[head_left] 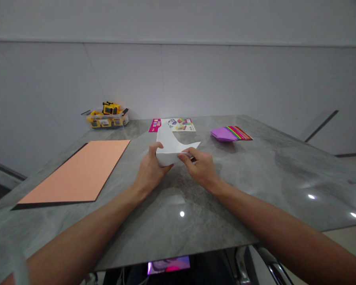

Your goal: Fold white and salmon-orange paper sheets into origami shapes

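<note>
A white sheet of paper (167, 139), bent over along its near edge, is held above the table between both hands. My left hand (153, 163) grips its left side, thumb below and fingers around the edge. At the right end of the bend, my right hand (200, 163) pinches the paper between thumb and index finger. The sheet's far part rises to a curved point, and a corner sticks out past the right fingers.
On the grey marble table (166, 233) lie a peach paper sheet over black (80, 170), a fanned purple-and-rainbow paper stack (225, 133) and a colourful printed card (182, 125). A clear box (106, 120) holding a yellow toy vehicle (110, 108) stands at the back left.
</note>
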`<action>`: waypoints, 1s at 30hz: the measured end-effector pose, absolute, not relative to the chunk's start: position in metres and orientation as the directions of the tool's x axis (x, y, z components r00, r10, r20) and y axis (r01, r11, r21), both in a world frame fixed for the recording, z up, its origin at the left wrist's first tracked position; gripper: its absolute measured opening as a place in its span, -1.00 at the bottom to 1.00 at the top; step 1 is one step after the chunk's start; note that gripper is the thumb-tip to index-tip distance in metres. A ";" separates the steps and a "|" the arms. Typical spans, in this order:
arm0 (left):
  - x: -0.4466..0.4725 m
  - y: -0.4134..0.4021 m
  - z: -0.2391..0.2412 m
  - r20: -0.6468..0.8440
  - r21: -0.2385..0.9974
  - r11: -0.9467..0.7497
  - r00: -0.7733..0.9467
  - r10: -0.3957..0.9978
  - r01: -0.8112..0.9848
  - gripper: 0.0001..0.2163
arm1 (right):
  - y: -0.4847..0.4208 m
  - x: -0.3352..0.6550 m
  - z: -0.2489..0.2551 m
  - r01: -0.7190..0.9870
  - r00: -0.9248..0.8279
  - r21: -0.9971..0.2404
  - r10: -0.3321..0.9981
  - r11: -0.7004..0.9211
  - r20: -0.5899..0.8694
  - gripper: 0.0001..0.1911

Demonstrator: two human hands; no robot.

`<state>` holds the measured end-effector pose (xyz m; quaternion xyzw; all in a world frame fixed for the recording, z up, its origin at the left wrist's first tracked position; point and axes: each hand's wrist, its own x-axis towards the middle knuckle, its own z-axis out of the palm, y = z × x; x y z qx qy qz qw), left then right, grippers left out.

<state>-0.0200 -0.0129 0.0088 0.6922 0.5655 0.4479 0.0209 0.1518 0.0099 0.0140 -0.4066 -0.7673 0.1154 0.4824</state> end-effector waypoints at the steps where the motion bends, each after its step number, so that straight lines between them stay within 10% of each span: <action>1: -0.020 -0.013 0.008 0.603 0.530 -0.367 -0.035 0.797 0.765 -0.46 | 0.010 0.152 0.014 0.508 -0.202 -0.574 0.737 0.642 0.645 -0.81; 17: -0.025 -0.012 0.009 0.697 0.462 -0.468 0.018 0.717 0.754 -0.55 | 0.015 0.158 0.014 0.695 -0.162 -0.384 0.654 0.607 0.739 -0.87; 30: -0.028 -0.006 0.008 0.627 0.634 -0.490 -0.027 0.778 0.598 -0.85 | 0.011 0.156 0.017 0.756 -0.278 -0.176 0.553 0.630 0.785 -0.81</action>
